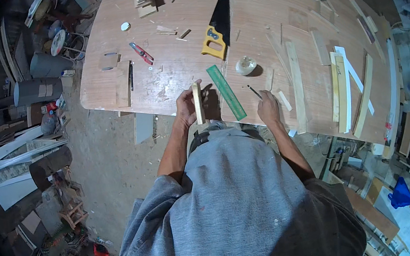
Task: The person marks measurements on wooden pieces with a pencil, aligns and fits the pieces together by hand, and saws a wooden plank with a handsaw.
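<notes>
My left hand (186, 109) is closed on a light wooden block (198, 103), held long and narrow at the table's front edge. My right hand (267, 107) rests at the front of the table, closed on a thin dark pencil (254, 91). A green ruler (226, 92) lies slanted between my hands. A saw (215, 42) with a yellow handle and dark blade lies beyond it, and a small pale round container (246, 66) stands right of the ruler. Red-handled pliers or cutters (141, 52) lie farther back on the left.
The wooden table (97, 85) holds scraps, a stacked wood piece (143, 0) at the back and several long strips (341, 91) on the right. Boards, cylinders (36, 90) and clutter crowd the floor at left; a blue object (401, 195) and more boards lie at lower right.
</notes>
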Demonstrator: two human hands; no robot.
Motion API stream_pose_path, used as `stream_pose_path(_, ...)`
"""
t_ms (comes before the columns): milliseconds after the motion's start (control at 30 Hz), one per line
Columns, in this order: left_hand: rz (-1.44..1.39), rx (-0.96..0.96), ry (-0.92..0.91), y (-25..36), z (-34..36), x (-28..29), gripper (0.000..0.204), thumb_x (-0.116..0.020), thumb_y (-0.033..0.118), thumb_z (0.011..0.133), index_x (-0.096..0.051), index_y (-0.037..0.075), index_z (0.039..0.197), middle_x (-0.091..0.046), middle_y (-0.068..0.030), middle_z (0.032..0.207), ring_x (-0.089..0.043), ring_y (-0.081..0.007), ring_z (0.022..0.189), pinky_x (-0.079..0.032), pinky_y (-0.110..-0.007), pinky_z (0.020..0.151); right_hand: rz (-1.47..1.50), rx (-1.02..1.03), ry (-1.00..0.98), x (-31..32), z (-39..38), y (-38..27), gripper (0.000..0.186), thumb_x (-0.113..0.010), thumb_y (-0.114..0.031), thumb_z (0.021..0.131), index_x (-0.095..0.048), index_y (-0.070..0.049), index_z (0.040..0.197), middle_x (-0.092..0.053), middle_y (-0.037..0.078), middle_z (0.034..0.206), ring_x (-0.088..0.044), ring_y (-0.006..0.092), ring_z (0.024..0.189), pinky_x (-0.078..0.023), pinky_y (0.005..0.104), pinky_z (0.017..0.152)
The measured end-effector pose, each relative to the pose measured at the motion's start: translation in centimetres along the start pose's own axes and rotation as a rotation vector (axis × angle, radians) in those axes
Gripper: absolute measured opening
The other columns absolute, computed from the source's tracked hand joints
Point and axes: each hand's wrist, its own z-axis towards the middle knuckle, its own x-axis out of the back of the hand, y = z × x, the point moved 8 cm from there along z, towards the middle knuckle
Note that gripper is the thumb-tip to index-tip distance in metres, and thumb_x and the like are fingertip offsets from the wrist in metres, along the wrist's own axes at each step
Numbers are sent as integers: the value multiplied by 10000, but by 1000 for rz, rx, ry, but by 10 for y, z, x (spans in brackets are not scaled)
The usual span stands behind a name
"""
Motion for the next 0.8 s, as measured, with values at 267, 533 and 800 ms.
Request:
stream_pose_path(267,-124,47,-256,23,1,-17,655,-503,325,862,-366,63,1446,-592,-132,1027,-559,-232,821,-488,-342,696,378,-77,-203,-25,-6,-61,394,-617,-68,819,-586,24,1201,-629,230,1113,-632,350,975,-510,406,841)
stream_pose_path(533,-168,-49,-254,28,-24,-25,580,-384,391,982,-348,40,1443,-561,-174,1253,-602,-263,987,-536,-395,752,427,13,-402,-41,2,-97,379,-609,-121,863,-579,-4,1223,-651,193,1100,-659,300,956,-535,369,820)
stream_pose_path(800,-113,-41,-276,42,-67,-31,619,-282,473,1011,-335,37,1448,-440,-184,1435,-580,-273,1152,-577,-395,791,548,-26,-456,-66,-3,-119,376,-627,-175,881,-587,-21,1222,-664,155,1082,-671,260,900,-540,353,798)
